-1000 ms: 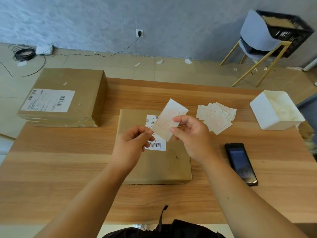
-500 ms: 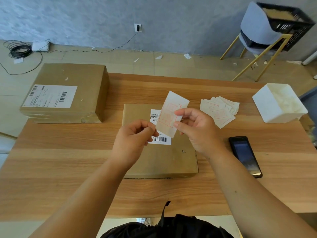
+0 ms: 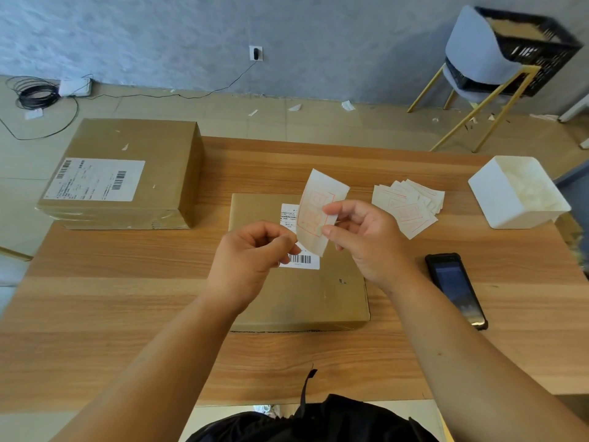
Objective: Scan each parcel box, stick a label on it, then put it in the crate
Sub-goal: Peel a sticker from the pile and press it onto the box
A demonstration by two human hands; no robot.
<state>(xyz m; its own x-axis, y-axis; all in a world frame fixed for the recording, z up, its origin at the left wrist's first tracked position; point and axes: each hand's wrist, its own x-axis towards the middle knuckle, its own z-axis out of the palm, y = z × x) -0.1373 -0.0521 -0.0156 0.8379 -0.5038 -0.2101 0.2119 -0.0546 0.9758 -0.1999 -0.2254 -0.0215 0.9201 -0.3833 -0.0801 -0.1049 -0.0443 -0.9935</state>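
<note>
Head view: at frame centre, the right hand [image 3: 366,242] pinches a white paper label with red print [image 3: 317,199] above the flat brown cardboard parcel box [image 3: 302,295] lying on the wooden surface [image 3: 121,298]. The left hand [image 3: 251,261], fingers curled, pinches the label's lower left edge. The black plastic crate [image 3: 541,43] sits at the upper right.

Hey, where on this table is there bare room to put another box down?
Widest bare patch: left front of the wooden table, between the large brown cardboard box and the near edge, left of the flat brown parcel. A strip also runs along the near edge. Crowded to the right: pile of white red-printed labels, white square tub, black handheld scanner.
</note>
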